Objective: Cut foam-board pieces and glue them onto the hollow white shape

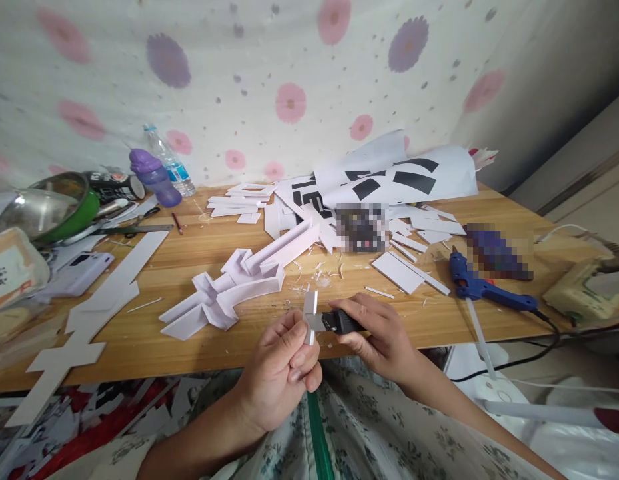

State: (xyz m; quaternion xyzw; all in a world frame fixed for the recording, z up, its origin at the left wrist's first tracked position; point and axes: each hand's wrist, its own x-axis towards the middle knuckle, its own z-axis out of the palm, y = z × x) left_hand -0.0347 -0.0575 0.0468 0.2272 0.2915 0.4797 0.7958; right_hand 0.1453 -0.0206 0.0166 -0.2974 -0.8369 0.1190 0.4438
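Pinching a small white strip [312, 301] upright between thumb and fingers, my left hand [276, 373] occupies the lower centre of the frame, the remaining fingers curled beneath. My right hand [384, 330], just right of centre, is closed around a black cutter [346, 321], its wide blade [316, 323] pointing left and lying across the strip. Whether the edge has entered the material cannot be told. Both hands are near the front edge of the wooden table [189, 357], with the strip between them. For a clean result, I judge that the strip should be gripped firmly but not squeezed, since thin board of this sort probably dents or bends. The blade is best kept flat and steady, taking light, shallow strokes rather than one forced push. The left thumb lies very close to the metal; a grip lower on the strip, out of the blade's path, would be safer, and resting the piece on the table would give firmer support. Left of centre lies a white channelled form [254, 288], open side up, its thin walls best kept clear of my sleeves and wrists. A flat white cut-out [86, 320] extends along the left, a white rectangular piece [398, 272] lies right of centre, and a blue glue gun [469, 283] rests farther right.
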